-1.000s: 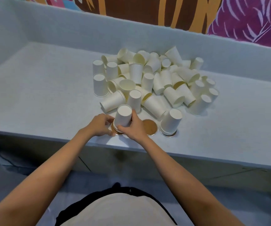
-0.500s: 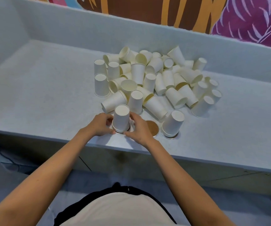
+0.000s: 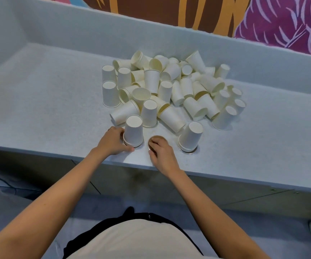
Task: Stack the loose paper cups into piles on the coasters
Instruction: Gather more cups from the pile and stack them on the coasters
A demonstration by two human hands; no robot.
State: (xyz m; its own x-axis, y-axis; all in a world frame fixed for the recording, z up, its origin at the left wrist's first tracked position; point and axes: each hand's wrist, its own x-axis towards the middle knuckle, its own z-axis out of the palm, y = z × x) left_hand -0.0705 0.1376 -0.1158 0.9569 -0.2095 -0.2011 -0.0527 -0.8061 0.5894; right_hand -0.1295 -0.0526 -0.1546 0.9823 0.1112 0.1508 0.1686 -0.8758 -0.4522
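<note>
A heap of loose white paper cups (image 3: 169, 86) lies mid-table. Near the front edge an upside-down cup pile (image 3: 133, 133) stands on the left coaster (image 3: 139, 146), of which only a rim shows. My left hand (image 3: 113, 142) wraps around that pile's base from the left. A round brown coaster (image 3: 158, 137) lies bare in the middle; my right hand (image 3: 160, 154) rests on it with curled fingers gripping its near edge and covering most of it. Further right, another upside-down cup pile (image 3: 190, 136) sits on a third coaster (image 3: 188, 151).
The grey table (image 3: 48, 109) has raised walls at the back and left, and its front edge runs just below my hands. Several cups in the heap stand upside down at its left side (image 3: 110, 94). A painted wall rises behind.
My right hand let go of the left cup pile and moved right onto the middle coaster. The pile settled upright on its coaster, and my left hand stayed at its base.
</note>
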